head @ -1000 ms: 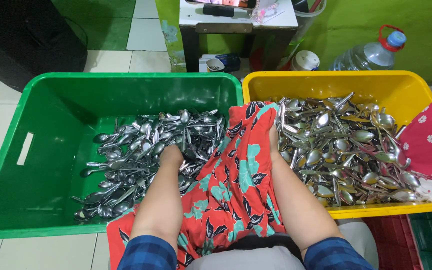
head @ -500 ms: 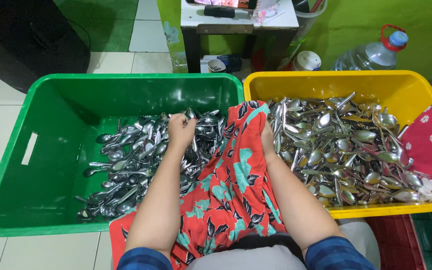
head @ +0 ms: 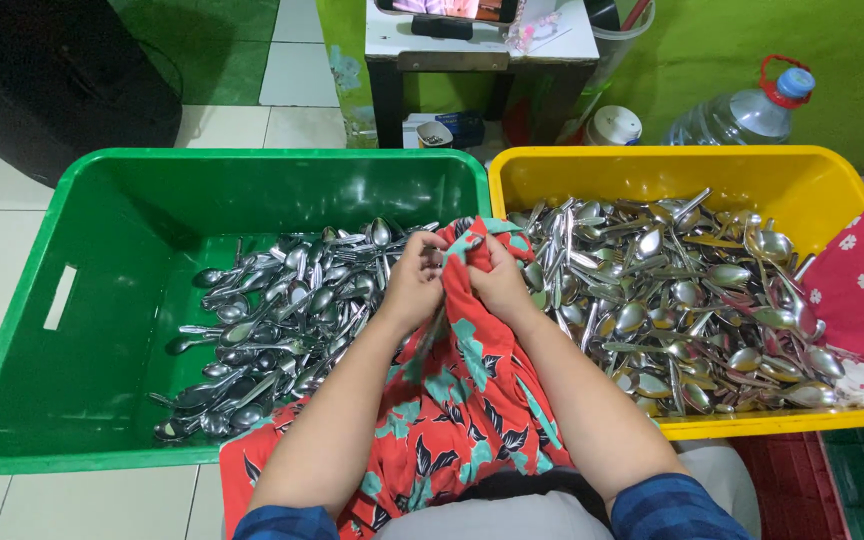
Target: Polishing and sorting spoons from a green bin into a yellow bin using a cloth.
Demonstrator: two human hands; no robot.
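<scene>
Both hands (head: 457,280) newly together (cloth (head: 462,390) bunched)

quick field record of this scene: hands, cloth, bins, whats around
left hand: gripping the red floral cloth, fingers closed
right hand: gripping the same cloth, close beside the left
cloth: draped over the lap, bunched up between the two bins
green bin: spoons piled toward its right side
yellow bin: heaped with spoons and forks
behind: water jug, small table
</scene>
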